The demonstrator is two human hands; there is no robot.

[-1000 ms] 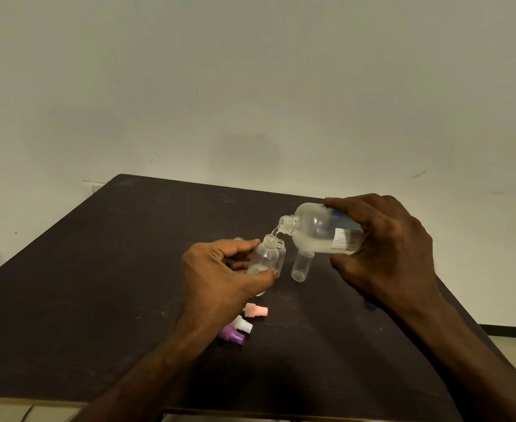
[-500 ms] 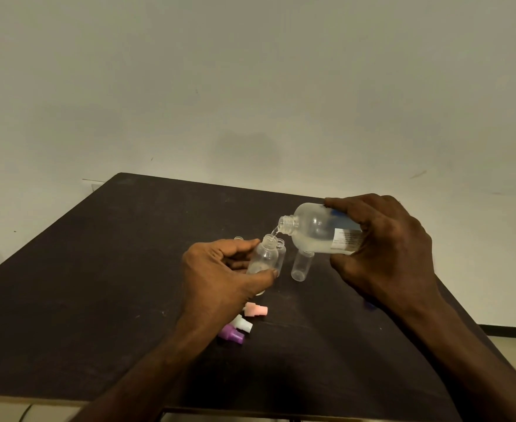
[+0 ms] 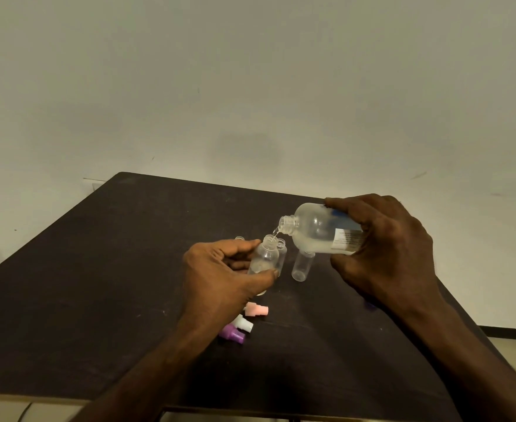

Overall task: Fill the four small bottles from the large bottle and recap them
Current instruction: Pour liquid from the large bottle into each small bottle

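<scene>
Four small bottles are in view and one of them is being filled. The left hand (image 3: 220,275) grips this small bottle (image 3: 264,258) round its body, thumb in front and fingers behind, holding it tilted, its base hidden by the thumb so I cannot tell whether it rests on the counter (image 3: 98,284). The right hand (image 3: 384,251) is wrapped round the large bottle (image 3: 317,231), tipped almost flat with its open neck just above the small bottle's mouth; a thin thread of clear liquid runs between them. Some liquid already sits low in the small bottle.

Three more uncapped small bottles stand close behind: one (image 3: 282,249) touching or just behind the held one, one (image 3: 302,266) under the large bottle, and one (image 3: 239,238) mostly hidden by the left fingers. How full they are is hard to tell. A pink cap (image 3: 256,309), white cap (image 3: 244,324) and purple cap (image 3: 231,332) lie near the left wrist; a fourth is not visible.

Judging by this, filling is under way. The next move calls for righting the large bottle before overflow, then setting the small one down.
</scene>
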